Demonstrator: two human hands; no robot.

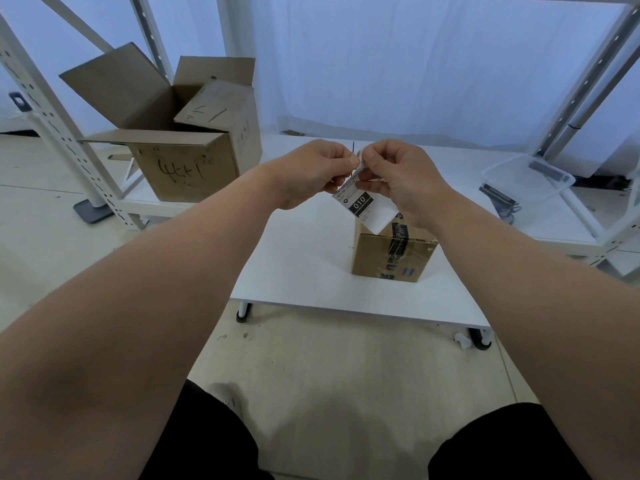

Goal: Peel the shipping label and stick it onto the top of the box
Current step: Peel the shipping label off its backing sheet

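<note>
Shipping label [366, 206] (marked 010), top corner pinched by left hand [313, 171] and right hand [398, 180], above box [393, 252]

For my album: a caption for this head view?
Left hand and right hand pinch the shipping label above the taped box on a table.

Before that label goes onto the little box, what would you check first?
1. Grip: left hand and right hand both pinch the shipping label at its top corner: ok.
2. Backing peeled away: cannot tell; the fingers hide the corner they pinch.
3. Label facing: the printed side with "010" faces the camera: ok.
4. Small taped cardboard box closed and standing on the white table: ok.
5. Box top free for sticking: cannot tell; the label and right hand cover most of it.
</note>
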